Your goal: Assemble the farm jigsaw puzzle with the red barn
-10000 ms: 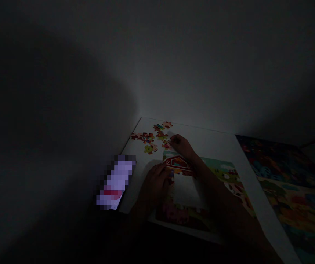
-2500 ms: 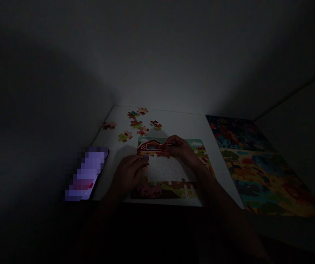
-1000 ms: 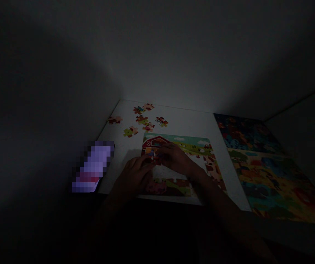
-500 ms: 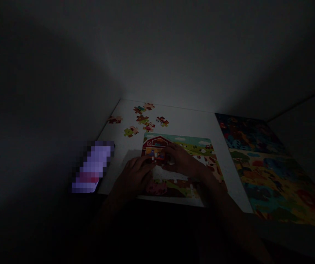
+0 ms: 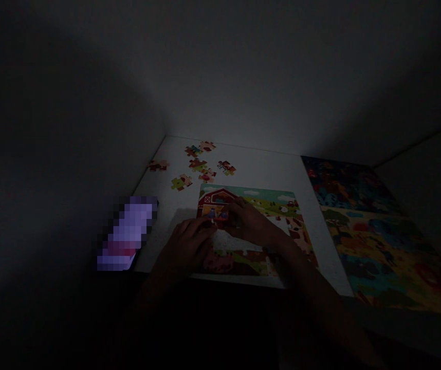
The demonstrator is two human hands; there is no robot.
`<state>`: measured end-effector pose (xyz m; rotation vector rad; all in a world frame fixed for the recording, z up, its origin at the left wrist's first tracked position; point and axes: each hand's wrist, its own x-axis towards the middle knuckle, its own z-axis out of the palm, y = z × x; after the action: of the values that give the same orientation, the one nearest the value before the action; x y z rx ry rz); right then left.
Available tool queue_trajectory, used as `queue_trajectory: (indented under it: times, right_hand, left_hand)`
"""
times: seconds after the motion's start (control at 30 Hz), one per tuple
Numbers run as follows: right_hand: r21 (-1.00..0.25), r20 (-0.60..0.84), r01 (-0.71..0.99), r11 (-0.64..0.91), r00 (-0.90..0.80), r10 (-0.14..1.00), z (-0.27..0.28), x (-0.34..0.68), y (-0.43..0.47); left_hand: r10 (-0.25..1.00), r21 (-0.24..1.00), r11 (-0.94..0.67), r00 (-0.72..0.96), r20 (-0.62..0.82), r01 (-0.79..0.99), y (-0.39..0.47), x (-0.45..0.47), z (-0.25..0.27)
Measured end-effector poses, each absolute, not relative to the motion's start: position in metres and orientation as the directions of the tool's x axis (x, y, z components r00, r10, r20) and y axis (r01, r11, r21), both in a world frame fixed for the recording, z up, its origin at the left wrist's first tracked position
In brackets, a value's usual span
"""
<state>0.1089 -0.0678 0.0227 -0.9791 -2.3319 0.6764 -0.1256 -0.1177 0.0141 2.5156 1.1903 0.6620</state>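
Observation:
A farm jigsaw puzzle (image 5: 269, 195) lies partly assembled on the white table, with a gap showing the white surface in its middle. At its left side, a jigsaw piece (image 5: 216, 212) with dark animal figures on orange lies against the red barn. My left hand (image 5: 189, 241) has its fingertips closed on the piece's lower left edge. From the right, my right hand (image 5: 253, 223) pinches the same piece with bent fingers. Both hands cover parts of the puzzle, and dim light hides the exact finger contact.
Several loose jigsaw pieces (image 5: 197, 164) lie on the white table (image 5: 270, 167) towards the back left. A lit phone (image 5: 130, 234), blurred out, is at the left edge. On the right lie colourful animal picture puzzles (image 5: 374, 231). Walls rise behind and at the left.
The jigsaw piece has turned and settled in line with the barn picture. My right fingers have shifted slightly left, while my left hand stays nearly in place. The view has moved a little.

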Motion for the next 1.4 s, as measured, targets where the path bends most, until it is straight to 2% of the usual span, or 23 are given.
queue_trajectory:
  times: [1.0,1.27,1.4]
  right_hand:
    - [-0.583,0.274,0.473,0.661,-0.651,0.708,0.024,0.107,-0.068]
    - [-0.596,0.205,0.64,0.485,-0.462,0.863,0.03,0.118,-0.059]
    - [-0.561,0.176,0.697,0.447,-0.428,0.887,0.025,0.121,-0.053]
  left_hand:
    - [0.793,0.423,-0.605,0.561,0.239,0.675,-0.117,-0.124,0.016]
    - [0.796,0.408,-0.601,0.563,0.223,0.688,-0.114,-0.127,0.014]
    - [0.821,0.376,-0.566,0.541,0.181,0.734,-0.105,-0.119,0.02]
